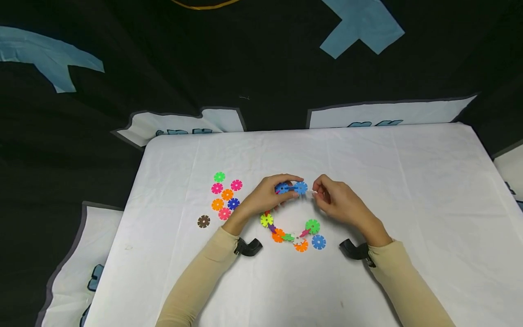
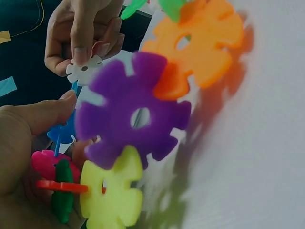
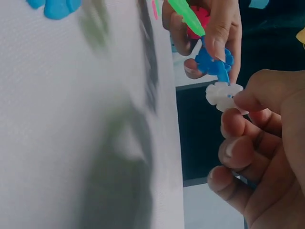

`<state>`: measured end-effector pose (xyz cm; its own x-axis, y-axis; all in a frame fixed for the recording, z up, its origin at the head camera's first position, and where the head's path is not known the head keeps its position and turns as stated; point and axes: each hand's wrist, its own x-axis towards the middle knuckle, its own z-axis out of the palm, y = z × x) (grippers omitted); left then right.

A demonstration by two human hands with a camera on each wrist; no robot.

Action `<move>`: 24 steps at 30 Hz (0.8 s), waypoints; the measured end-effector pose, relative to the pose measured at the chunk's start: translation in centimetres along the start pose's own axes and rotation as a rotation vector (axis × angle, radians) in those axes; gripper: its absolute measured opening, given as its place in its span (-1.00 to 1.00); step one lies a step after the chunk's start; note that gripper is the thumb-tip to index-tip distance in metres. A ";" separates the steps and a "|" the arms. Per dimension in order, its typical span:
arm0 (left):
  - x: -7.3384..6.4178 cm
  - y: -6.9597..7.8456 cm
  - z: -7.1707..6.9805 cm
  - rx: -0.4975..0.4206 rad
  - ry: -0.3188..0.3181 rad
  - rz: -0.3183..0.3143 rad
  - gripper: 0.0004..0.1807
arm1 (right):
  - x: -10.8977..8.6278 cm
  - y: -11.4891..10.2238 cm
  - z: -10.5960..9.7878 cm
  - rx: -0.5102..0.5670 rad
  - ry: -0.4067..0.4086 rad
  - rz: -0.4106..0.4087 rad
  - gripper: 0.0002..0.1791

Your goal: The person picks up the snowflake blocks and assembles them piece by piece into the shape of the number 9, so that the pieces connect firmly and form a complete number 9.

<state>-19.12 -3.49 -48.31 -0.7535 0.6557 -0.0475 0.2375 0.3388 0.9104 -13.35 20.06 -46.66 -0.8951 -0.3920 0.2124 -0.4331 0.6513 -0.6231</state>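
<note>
In the head view my left hand (image 1: pixel 265 194) holds the upper end of a curved chain of notched plastic discs, at the blue discs (image 1: pixel 301 188). My right hand (image 1: pixel 338 202) pinches a white notched disc (image 3: pixel 218 97) by its edge between thumb and index finger. In the right wrist view this white disc meets the edge of a blue disc (image 3: pixel 224 71) next to the left fingertips. The chain runs on through a yellow disc (image 1: pixel 267 220), a purple disc (image 2: pixel 136 114) and an orange disc (image 1: pixel 278 235) to a green disc (image 1: pixel 313 226).
Loose discs lie left of my left hand: a brown disc (image 1: pixel 203 221), a dark blue disc (image 1: pixel 234 204), a light green disc (image 1: pixel 219 177), and several pink and orange ones. A loose blue disc (image 1: pixel 318 242) lies beside the chain's right end. White cloth covers the table (image 1: pixel 429 204).
</note>
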 end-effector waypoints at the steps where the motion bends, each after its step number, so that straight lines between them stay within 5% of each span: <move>1: 0.0 0.0 0.0 0.002 0.003 -0.001 -0.60 | 0.0 0.0 0.1 -0.008 0.010 -0.007 -0.81; 10: 0.0 0.0 0.1 0.020 0.037 0.006 -0.60 | 0.1 -0.3 1.3 -0.073 0.100 -0.096 -0.80; 17: -0.2 0.1 0.1 -0.040 0.075 -0.030 -0.63 | 0.3 -0.2 2.1 -0.078 0.194 -0.214 -0.81; 24: -0.1 0.4 0.3 -0.099 0.090 0.000 -0.64 | 0.2 -0.6 2.2 -0.087 0.251 -0.271 -0.79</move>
<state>-18.78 -3.25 -48.06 -0.8067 0.5908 -0.0148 0.1787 0.2677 0.9468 -13.06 18.18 -47.94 -0.7405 -0.3931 0.5452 -0.6552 0.6028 -0.4553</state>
